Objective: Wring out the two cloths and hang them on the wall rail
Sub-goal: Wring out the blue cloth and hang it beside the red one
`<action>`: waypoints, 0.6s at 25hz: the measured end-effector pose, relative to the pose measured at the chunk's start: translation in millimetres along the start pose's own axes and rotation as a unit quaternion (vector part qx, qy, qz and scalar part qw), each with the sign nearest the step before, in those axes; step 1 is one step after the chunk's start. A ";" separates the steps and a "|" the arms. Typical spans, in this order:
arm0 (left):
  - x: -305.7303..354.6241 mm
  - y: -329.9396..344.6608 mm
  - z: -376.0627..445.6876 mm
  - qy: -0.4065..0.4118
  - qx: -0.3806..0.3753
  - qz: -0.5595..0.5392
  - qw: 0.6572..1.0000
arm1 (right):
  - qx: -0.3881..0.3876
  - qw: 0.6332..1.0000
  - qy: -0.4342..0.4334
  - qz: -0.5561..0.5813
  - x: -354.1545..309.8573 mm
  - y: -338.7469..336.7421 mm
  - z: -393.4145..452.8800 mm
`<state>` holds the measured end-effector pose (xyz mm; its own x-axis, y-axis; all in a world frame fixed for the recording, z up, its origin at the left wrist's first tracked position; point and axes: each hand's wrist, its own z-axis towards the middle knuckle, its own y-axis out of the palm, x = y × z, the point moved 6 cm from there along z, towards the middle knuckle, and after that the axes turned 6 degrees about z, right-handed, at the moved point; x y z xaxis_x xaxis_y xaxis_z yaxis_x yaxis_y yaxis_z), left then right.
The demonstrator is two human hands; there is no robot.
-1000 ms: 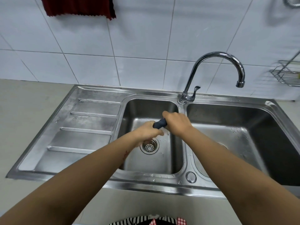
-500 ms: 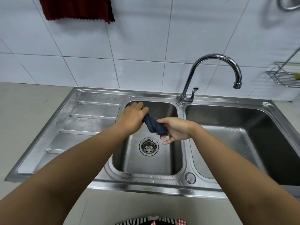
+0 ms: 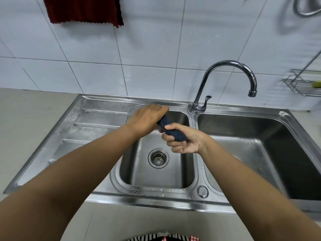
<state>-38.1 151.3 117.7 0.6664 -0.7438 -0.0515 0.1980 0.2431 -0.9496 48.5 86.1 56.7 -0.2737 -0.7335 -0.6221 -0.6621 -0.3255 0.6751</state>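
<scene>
A dark blue cloth (image 3: 171, 128), twisted into a tight roll, is held above the left basin of the steel sink (image 3: 104, 119). My left hand (image 3: 147, 119) grips its upper left end, knuckles up. My right hand (image 3: 184, 141) grips its lower right end, palm turned towards me. A dark red cloth (image 3: 83, 10) hangs flat against the tiled wall at the top left; its upper part and the rail are cut off by the frame edge.
A curved chrome tap (image 3: 224, 80) stands between the two basins, its spout over the right basin (image 3: 260, 153). The drain strainer (image 3: 158, 158) lies below my hands. A wire rack (image 3: 302, 84) is fixed to the wall at right, and a drainboard sits on the left.
My hands have spread apart along the blue cloth and rotated opposite ways, the left moving up and left. The right hand has since closed its fingers tighter on the roll.
</scene>
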 end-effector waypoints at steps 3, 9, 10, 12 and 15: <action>0.3 -5.6 7.6 0.022 0.007 0.025 0.999 | -0.040 0.997 0.045 -0.048 6.0 9.2 -0.3; -10.3 -3.2 21.2 0.044 -0.081 0.120 0.988 | 0.097 0.981 0.053 -0.158 -1.8 -3.9 4.3; -12.2 -3.0 22.8 0.044 -0.093 0.143 0.984 | 0.138 0.971 0.043 -0.192 -5.9 -8.7 4.2; -13.9 -1.7 25.4 0.041 -0.120 0.170 0.977 | 0.205 0.937 0.023 -0.282 -14.7 -14.6 4.0; -13.8 1.4 25.9 0.038 -0.158 0.168 0.972 | 0.264 0.904 -0.005 -0.335 -20.9 -20.2 5.7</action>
<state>-28.4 178.0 125.1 0.5975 -0.7027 -0.3863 -0.2599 0.2860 -0.9223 63.6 111.4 53.8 0.3081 -0.4703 -0.8270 -0.9219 -0.3623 -0.1374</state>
